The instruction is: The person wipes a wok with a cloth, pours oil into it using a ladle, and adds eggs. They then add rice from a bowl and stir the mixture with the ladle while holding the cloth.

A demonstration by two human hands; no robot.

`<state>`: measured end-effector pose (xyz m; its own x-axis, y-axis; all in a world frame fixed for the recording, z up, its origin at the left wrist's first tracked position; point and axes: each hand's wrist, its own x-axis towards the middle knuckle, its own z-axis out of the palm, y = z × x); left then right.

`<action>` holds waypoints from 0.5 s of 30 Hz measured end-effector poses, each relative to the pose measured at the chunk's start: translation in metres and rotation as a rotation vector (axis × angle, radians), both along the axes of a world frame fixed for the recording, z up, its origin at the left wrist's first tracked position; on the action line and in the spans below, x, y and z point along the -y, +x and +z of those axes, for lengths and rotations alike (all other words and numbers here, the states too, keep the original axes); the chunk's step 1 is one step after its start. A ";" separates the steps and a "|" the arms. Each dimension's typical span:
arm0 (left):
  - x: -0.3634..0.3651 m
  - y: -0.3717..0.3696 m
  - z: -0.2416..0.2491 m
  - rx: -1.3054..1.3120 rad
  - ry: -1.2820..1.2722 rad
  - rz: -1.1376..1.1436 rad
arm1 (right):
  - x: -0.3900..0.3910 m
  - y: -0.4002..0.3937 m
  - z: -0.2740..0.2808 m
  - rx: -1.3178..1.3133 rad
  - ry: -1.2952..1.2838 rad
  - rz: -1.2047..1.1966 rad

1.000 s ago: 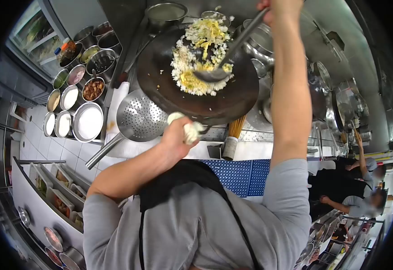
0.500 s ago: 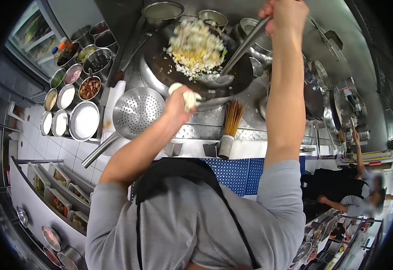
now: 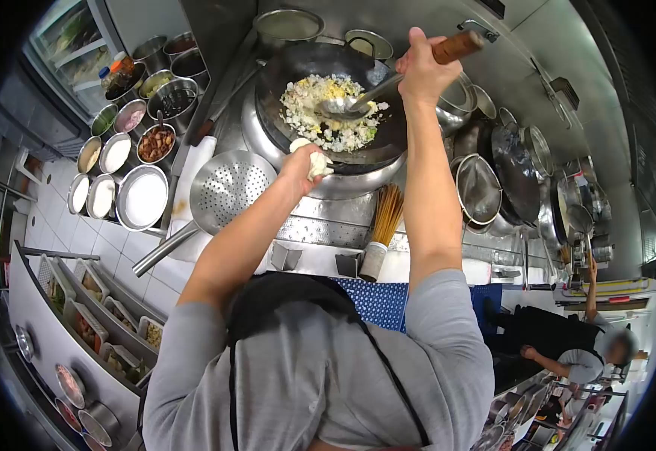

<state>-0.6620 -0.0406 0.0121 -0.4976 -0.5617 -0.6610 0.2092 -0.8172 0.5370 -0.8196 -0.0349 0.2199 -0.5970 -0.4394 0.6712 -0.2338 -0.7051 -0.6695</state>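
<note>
A dark wok (image 3: 271, 86) sits on the stove, with a spread of white rice, yellow egg and green bits (image 3: 305, 105) in it. My right hand (image 3: 427, 69) is wrapped round the ladle (image 3: 377, 92) near its wooden end, and the ladle's bowl rests on the food. At the wok's near rim my left hand (image 3: 299, 167) is closed on a bunched pale cloth (image 3: 319, 164). The wok's handle is hidden under hand and cloth.
A perforated strainer (image 3: 230, 188) lies left of the wok, beyond it metal pots of ingredients (image 3: 141, 197). A bamboo brush (image 3: 379, 233) lies before the stove. More woks (image 3: 516, 165) stand right. A co-worker (image 3: 568, 338) is at the far right.
The food, blurred and lifted before, now lies spread in the wok. My right hand has come lower and left, moving the ladle's bowl onto the food. The view has shifted slightly.
</note>
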 end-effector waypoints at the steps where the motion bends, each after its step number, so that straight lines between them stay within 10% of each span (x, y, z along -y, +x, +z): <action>1: 0.001 0.000 0.000 -0.015 -0.026 -0.006 | -0.008 0.011 0.000 -0.004 -0.057 0.060; 15: -0.006 0.004 0.001 0.014 -0.078 -0.072 | 0.029 0.023 -0.068 -0.167 -0.064 0.103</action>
<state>-0.6576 -0.0343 0.0131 -0.5294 -0.5752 -0.6236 0.1434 -0.7852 0.6025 -0.7964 -0.0641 0.1515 -0.4294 -0.4454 0.7856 -0.2623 -0.7709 -0.5804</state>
